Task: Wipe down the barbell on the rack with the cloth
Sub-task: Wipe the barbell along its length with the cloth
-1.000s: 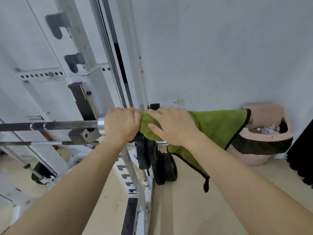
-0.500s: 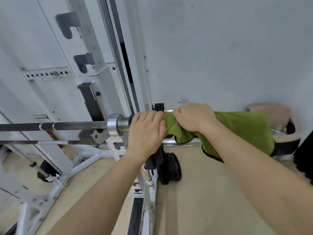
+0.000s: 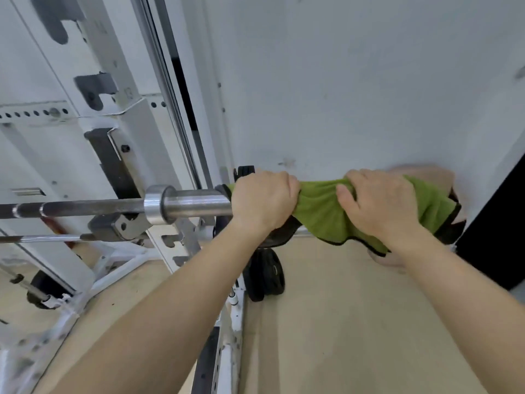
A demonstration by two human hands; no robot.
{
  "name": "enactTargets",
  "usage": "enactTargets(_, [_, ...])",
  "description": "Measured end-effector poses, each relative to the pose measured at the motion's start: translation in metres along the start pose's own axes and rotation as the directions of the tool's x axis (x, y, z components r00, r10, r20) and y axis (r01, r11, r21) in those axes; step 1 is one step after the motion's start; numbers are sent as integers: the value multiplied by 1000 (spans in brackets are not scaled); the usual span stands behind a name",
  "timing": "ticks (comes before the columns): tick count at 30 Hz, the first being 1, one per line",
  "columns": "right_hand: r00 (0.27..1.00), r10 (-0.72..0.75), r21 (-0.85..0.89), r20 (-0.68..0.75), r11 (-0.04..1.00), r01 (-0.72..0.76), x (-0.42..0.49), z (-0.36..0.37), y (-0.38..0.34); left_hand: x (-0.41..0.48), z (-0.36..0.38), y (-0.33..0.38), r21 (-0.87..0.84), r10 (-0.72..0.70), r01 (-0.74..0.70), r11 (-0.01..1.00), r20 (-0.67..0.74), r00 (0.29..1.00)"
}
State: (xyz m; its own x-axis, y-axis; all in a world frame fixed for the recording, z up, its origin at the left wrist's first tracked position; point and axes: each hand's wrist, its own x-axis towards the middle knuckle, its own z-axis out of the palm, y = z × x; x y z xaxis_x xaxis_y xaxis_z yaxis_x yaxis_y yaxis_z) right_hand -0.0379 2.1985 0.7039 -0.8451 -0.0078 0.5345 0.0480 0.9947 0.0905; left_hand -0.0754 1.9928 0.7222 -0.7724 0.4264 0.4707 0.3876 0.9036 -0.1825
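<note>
Head view, read left to right.

The barbell [image 3: 196, 206] lies level on the white rack [image 3: 93, 58], with its long axis running left–right across the frame. The dark shaft enters at the left edge and meets the bright collar [image 3: 153, 204] just above the rack's hook. From there the thicker sleeve points right. The sleeve's end is hidden under fabric, so I cannot tell where it stops.

The left hand [image 3: 262, 200] has its fingers curled over the top of the sleeve, clamped round the left end of the green cloth [image 3: 319, 214]. A sliver of green shows at the hand's left side. Between the hands the cloth is bunched round the sleeve, and its black-edged hem hangs loose below. The right hand [image 3: 380, 206] also has its fingers curled, gripping a wad of cloth against the bar. Weight plates [image 3: 267, 275] stand on the floor beneath.

Judgement: the step in hand is wiping the right sleeve. The bare stretch up to the collar and the whole shaft look yet to be done.

The next move calls for both grips to stay wrapped and to travel along the bar's axis — a twist round it would cover the underside. The hanging hem should be kept clear of the hook.
</note>
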Motion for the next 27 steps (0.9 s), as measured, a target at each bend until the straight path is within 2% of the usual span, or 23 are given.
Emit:
enactTargets(2, [984,123,66,127,989,-132,20,-9,5,-13,11,5,-67,-19,7,998,-180,984])
enactTargets(4, [951,176,103,254,973,-208,38,-13,-8,-29,17,1,-69,68,-80,994,-171,983])
enactTargets(6, [932,166,123,322,969,-215,45,-18,-39,-42,14,-16,-74,120,-130,989,-126,985])
enactTargets(8, [953,121,162,277,972,-170,46,-20,-77,-51,14,-50,-65,58,-67,996,-135,989])
enactTargets(12, [999,21,170,49,985,-29,33,-15,-150,-57,5,-112,-25,-121,119,993,-53,991])
enactTargets(15, [991,-116,148,-61,981,124,15,-4,-158,-31,3,-111,31,-208,206,978,144,967])
enactTargets(18, [973,-224,108,-56,967,229,-1,4,-113,-1,0,-81,-24,-207,228,973,336,919])
enactTargets(21, [994,-50,62,-101,997,56,-10,5,-45,18,-1,-31,-84,-89,121,989,311,946])
enactTargets(24, [989,121,36,-85,992,-118,-11,5,6,19,1,22,-140,1,21,990,157,988])
enactTargets(27, [953,273,218,-130,946,-242,-6,5,20,10,5,37,-200,34,-29,979,21,999])
